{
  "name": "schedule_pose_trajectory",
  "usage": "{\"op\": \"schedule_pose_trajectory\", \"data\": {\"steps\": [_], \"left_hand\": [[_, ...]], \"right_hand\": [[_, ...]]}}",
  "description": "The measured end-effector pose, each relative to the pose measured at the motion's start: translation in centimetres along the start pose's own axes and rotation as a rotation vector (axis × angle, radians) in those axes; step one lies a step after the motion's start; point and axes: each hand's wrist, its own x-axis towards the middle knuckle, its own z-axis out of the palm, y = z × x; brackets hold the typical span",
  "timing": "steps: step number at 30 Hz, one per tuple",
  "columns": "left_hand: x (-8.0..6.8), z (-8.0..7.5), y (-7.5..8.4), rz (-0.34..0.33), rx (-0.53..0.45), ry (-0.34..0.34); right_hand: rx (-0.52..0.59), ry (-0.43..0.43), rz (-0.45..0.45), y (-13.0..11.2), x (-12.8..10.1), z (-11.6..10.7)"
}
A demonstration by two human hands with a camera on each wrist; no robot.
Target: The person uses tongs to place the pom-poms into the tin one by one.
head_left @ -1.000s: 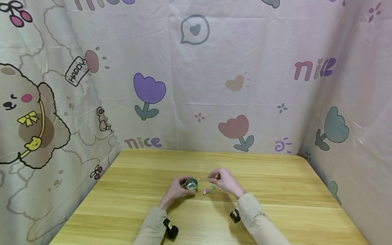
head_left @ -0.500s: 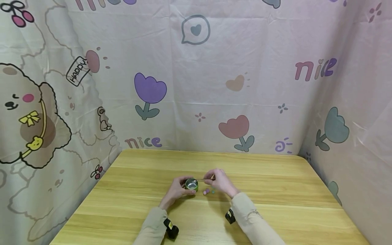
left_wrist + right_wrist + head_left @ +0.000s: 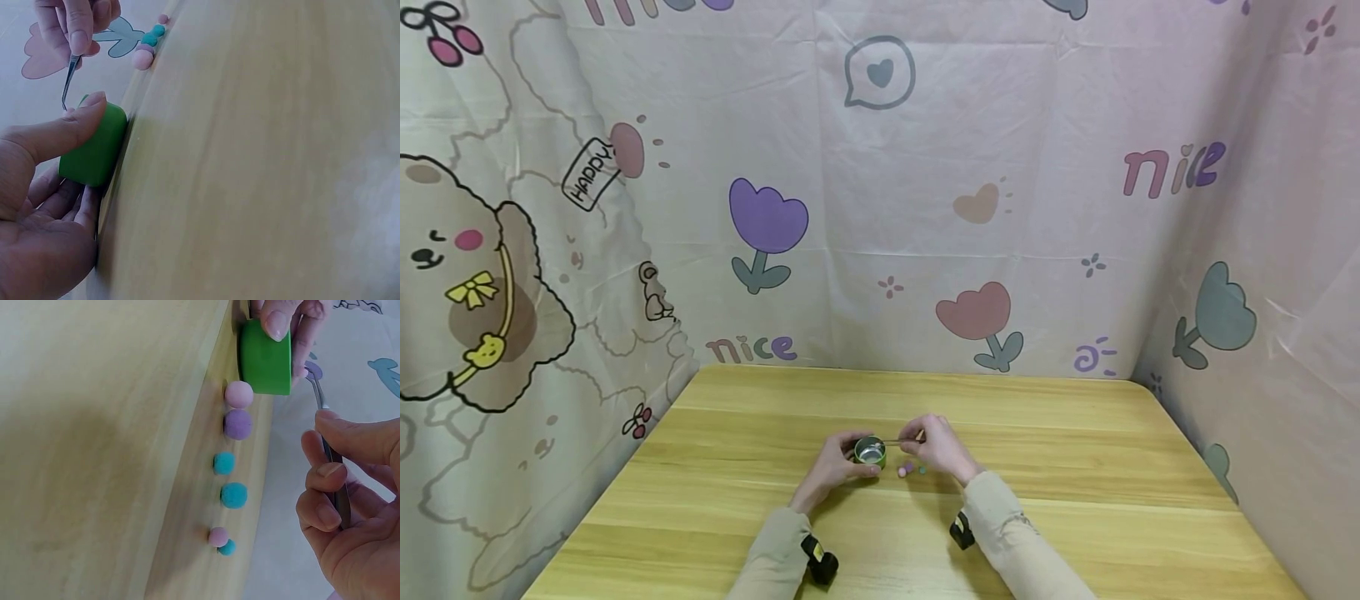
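Both hands (image 3: 831,462) (image 3: 942,448) at green tin (image 3: 870,452)

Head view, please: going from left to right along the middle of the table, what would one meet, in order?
Left hand → green tin → pink ball → purple ball → teal ball → right hand, which holds the tweezers reaching back over the tin.

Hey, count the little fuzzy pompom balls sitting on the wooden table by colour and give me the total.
Pink pompom balls: 2
Purple pompom balls: 1
Teal pompom balls: 3
Total: 6, all lying loose on the table in the right wrist view.
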Motion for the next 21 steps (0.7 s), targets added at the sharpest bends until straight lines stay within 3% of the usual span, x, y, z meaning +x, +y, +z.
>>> {"op": "schedule_pose_trajectory", "data": {"steps": [21], "left_hand": [[0.35, 0.10, -0.39, -0.011, 0.016, 0.010]], "right_hand": [[-0.002, 0.001, 0.042, 0.02, 0.03, 0.31]]}}
